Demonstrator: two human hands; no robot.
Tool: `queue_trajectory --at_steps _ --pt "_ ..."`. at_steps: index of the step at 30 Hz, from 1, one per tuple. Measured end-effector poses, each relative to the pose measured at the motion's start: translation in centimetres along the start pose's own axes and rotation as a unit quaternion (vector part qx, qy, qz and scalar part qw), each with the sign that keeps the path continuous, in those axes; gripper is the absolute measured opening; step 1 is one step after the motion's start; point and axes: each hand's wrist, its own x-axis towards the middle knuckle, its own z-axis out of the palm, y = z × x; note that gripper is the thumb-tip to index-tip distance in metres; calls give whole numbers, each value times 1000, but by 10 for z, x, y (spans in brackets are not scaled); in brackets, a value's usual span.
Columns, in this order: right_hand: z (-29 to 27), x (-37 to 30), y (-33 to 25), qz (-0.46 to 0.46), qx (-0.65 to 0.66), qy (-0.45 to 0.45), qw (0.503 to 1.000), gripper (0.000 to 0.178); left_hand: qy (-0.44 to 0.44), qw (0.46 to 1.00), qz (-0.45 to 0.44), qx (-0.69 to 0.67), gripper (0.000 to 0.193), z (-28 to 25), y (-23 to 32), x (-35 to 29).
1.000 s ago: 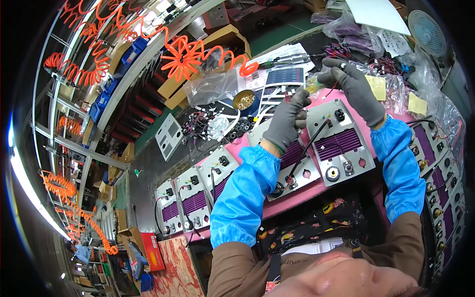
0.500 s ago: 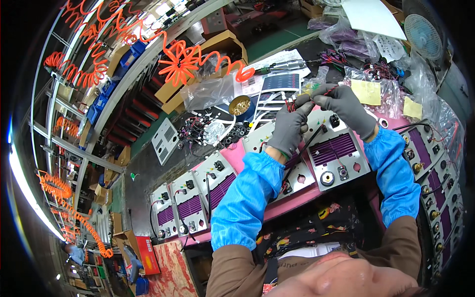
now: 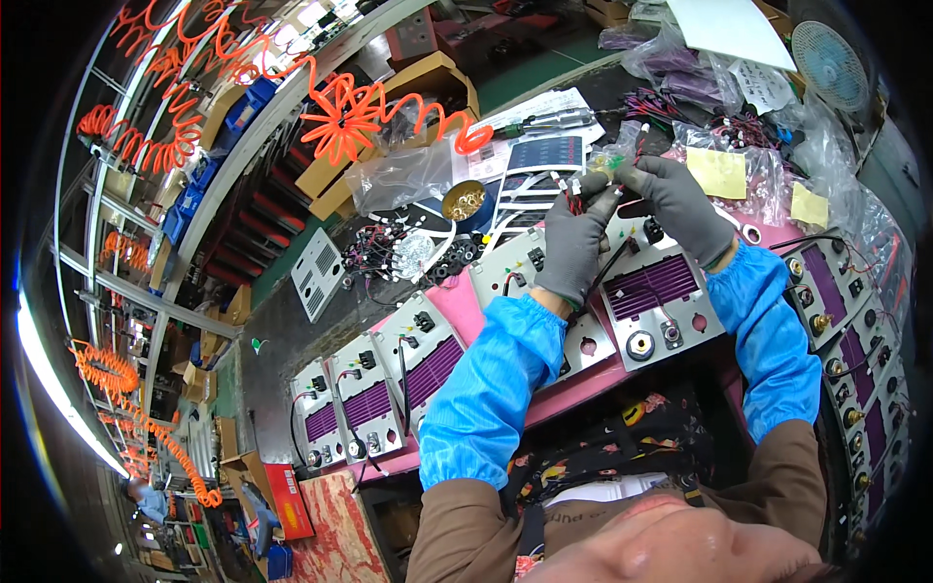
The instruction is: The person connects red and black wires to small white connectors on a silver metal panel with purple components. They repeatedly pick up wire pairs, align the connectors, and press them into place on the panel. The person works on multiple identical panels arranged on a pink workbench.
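Note:
My left hand (image 3: 575, 238), in a grey glove, is closed around a small bunch of red and black wires (image 3: 573, 202) with white plug ends. Beside it my right hand (image 3: 682, 212), also gloved, pinches a thin red and black wire (image 3: 640, 148) whose white tip sticks up above the fingers. The fingertips of both hands nearly meet, and the exact grip between them is partly hidden. Below them lies a light grey metal panel (image 3: 637, 325) with a purple finned grille (image 3: 651, 291), round fittings and a black cable.
More such panels (image 3: 389, 428) line the pink bench edge (image 3: 544, 413) at left; others (image 3: 826, 316) stand at right. Behind are a tin of brass rings (image 3: 466, 202), a wire pile (image 3: 384, 255), a power screwdriver (image 3: 544, 123) on an orange coiled hose (image 3: 345, 121), plastic bags and a fan (image 3: 829, 66).
A wire's white tip now stands up above my right fingers. My left hand has turned slightly, and its wires with white plugs show more plainly. The whole view has shifted a little.

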Motion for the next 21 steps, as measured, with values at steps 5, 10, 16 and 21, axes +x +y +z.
queue_trajectory --at_steps 5,10,16,21 --pt "-3 2 4 -20 -52 15 998 28 33 997 58 46 32 3 -10 1" --pt "-25 21 13 -72 -181 28 980 26 46 992 54 107 36 -12 -22 21" --pt "-56 34 29 -37 -223 -13 974 23 19 976 5 215 33 -42 -37 32" --pt "-69 22 49 -47 -167 8 985 20 -74 972 -13 225 38 -29 -27 24"
